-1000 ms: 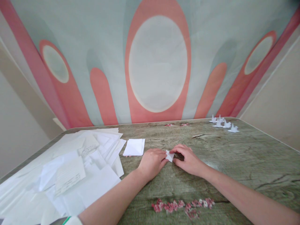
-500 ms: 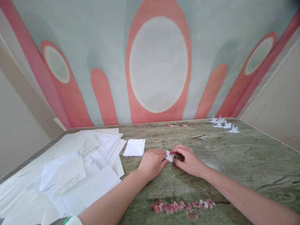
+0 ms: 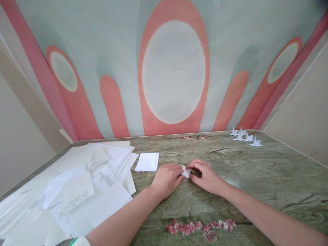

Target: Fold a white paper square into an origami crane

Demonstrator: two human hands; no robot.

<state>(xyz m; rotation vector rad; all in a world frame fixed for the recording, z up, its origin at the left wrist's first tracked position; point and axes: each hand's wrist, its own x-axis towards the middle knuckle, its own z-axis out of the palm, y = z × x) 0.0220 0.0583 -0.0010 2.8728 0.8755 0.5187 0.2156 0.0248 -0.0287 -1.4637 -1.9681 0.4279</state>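
Place: an indoor papercraft corner; home or studio, I cannot tell from here.
Backdrop (image 3: 174, 68): coral and grey-green pattern, filling the far side.
Walls: plain, pale; left wall (image 3: 20, 136), right wall (image 3: 304, 112).
Table (image 3: 269, 174): wood-grain top with pink blossoms (image 3: 188, 227).
Paper: loose sheets (image 3: 110, 201) heaped left, squared stack (image 3: 147, 161) beside.
Folded birds (image 3: 248, 138): five, white, far right corner.

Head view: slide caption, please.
Left hand and right hand touch a small folded white paper on a wood-grain table; paper birds stand far right.
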